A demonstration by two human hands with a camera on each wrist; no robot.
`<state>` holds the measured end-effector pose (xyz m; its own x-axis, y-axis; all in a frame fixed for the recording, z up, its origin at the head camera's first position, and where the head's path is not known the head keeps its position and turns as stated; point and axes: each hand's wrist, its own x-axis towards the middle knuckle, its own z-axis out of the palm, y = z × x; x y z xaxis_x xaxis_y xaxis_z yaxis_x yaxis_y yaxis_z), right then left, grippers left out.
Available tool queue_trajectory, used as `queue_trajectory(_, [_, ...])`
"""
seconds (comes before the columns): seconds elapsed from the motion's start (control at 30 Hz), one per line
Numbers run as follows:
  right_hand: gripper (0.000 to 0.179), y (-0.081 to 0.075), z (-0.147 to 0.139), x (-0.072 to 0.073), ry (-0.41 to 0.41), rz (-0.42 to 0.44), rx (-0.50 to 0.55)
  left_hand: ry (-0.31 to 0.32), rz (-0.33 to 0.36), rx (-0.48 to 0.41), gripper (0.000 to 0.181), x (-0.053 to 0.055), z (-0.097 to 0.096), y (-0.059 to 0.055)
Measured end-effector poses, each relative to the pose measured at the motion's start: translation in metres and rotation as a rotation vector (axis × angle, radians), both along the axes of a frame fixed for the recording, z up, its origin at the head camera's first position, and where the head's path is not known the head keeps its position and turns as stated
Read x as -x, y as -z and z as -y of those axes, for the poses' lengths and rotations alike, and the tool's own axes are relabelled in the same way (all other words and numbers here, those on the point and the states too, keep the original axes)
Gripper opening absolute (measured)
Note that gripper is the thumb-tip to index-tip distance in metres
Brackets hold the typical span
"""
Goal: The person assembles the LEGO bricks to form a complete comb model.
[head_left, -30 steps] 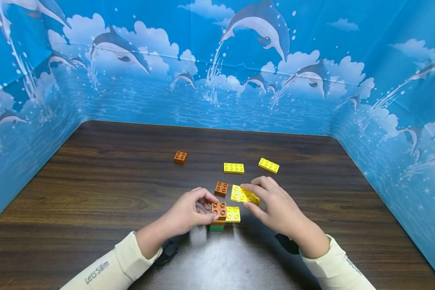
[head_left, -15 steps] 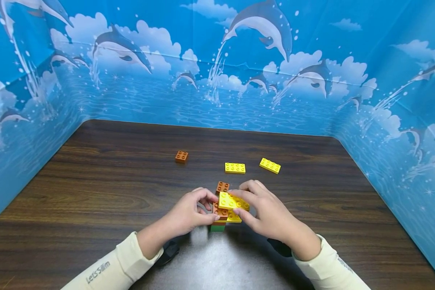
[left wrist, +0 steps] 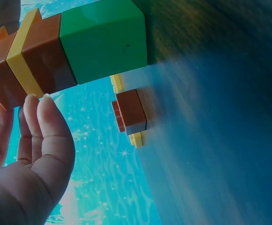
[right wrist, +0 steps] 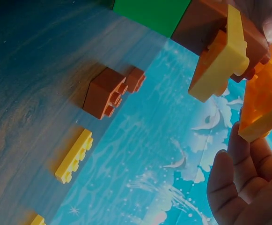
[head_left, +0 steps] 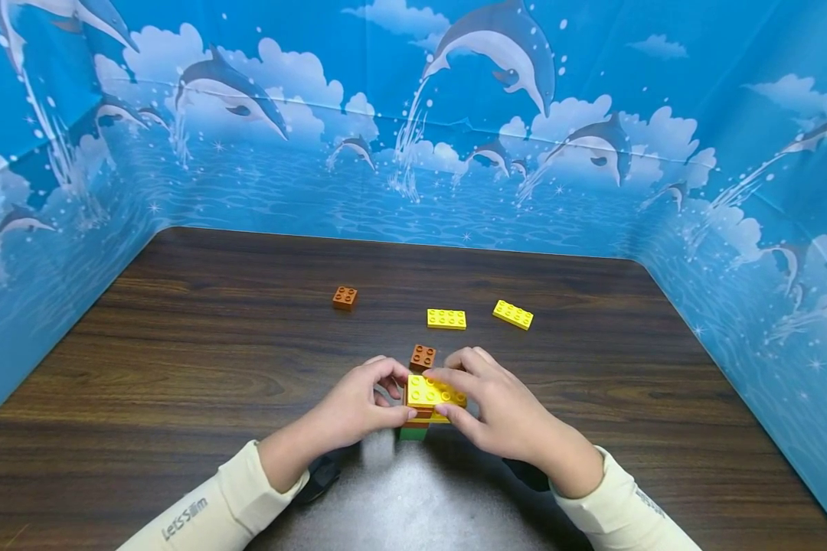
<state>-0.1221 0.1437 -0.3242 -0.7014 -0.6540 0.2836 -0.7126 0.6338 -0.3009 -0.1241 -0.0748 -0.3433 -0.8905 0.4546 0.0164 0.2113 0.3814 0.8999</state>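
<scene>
A brick stack [left wrist: 44, 54] stands upright: a green block [left wrist: 105, 42] at the bottom, then a brown brick, a yellow plate jutting to the right, and another brown brick. My left hand [head_left: 358, 402] holds the upper part of the stack between thumb and fingers. My right hand [head_left: 510, 409] pinches a second yellow plate [head_left: 422, 392] over the top brown brick [right wrist: 253, 37]. In the right wrist view this plate's hollow underside shows and some brown studs are visible beneath it; its left end meets the brick.
Just behind the stack lies a loose brown brick [head_left: 423, 357]. Another brown brick [head_left: 344, 298] sits farther back to the left. Two yellow plates, one flat plate [head_left: 446, 319] and one angled plate [head_left: 513, 314], lie beyond on the dark wooden table [head_left: 179, 367]. A dolphin-print curtain [head_left: 303, 184] surrounds the table.
My right hand has carried the yellow plate left from beside the stack and lowered it onto the top brown brick. My left hand stays at the stack.
</scene>
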Motion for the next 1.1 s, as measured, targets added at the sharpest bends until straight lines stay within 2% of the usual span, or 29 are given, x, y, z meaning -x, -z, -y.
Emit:
queue_trajectory(0.37, [0.040,-0.0036,0.0025,-0.0007,-0.008,-0.035,-0.065,0.020,0.028,0.000,0.032,-0.0006,0.0011,-0.0013])
queue_trajectory(0.63, [0.039,-0.0067,0.0049,-0.0012,-0.011,-0.086,-0.109,0.023,0.023,-0.025,0.034,0.0000,0.0019,-0.0009])
queue_trajectory(1.1, [0.039,-0.0099,0.0073,-0.0018,-0.020,-0.124,-0.143,0.014,-0.004,-0.059,0.030,0.0000,0.0029,0.0005])
